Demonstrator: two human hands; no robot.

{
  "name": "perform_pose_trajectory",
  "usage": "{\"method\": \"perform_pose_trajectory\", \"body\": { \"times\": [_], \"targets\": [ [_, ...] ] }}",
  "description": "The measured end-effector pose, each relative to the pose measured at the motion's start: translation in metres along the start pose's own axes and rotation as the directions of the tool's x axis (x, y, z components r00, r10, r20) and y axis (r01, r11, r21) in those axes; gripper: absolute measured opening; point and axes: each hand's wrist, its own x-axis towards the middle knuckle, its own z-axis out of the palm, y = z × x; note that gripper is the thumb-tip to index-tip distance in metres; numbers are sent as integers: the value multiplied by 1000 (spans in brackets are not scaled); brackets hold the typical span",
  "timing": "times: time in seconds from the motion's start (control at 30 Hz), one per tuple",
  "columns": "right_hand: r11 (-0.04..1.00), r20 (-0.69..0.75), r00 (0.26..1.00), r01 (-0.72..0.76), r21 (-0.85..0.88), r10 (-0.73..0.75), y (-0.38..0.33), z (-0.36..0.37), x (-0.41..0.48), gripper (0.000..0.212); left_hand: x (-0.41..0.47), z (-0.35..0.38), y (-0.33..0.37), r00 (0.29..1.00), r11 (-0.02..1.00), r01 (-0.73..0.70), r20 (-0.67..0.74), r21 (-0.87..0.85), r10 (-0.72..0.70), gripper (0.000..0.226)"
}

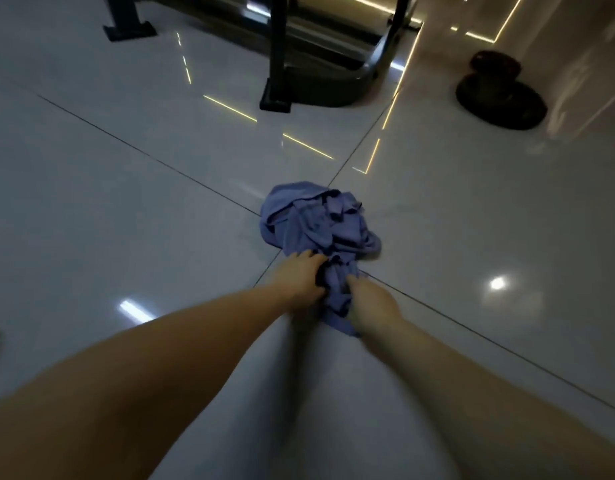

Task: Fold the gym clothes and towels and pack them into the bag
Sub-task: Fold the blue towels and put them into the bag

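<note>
A crumpled blue-purple garment [316, 223] lies in a heap on the glossy tiled floor [126, 220], near where the tile joints cross. My left hand [299, 277] grips the near edge of the cloth, fingers curled into the fabric. Just to its right, my right hand [371, 304] also holds the bunched near end of the same garment. Both forearms reach forward from the bottom of the view. No bag is in view.
A dark metal frame of gym equipment [299, 64] stands at the back centre, with another black foot [129, 29] at the back left. Dark round weight plates [500, 95] lie on the floor at the back right.
</note>
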Motion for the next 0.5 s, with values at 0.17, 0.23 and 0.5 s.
{"method": "perform_pose_trajectory", "body": {
  "times": [0.17,0.23,0.5],
  "targets": [
    [971,-27,1000,-3,238,10,0,-20,2,36,-7,-14,1,998,992,59,-17,-111,-61,12],
    [955,-51,998,-9,296,25,-2,-33,-2,29,-19,-30,0,995,978,76,-53,-192,-88,21],
    [815,-318,934,310,490,-163,-67,-119,-54,29,-97,-177,64,910,667,-86,-331,-740,-251,22]
  ]
}}
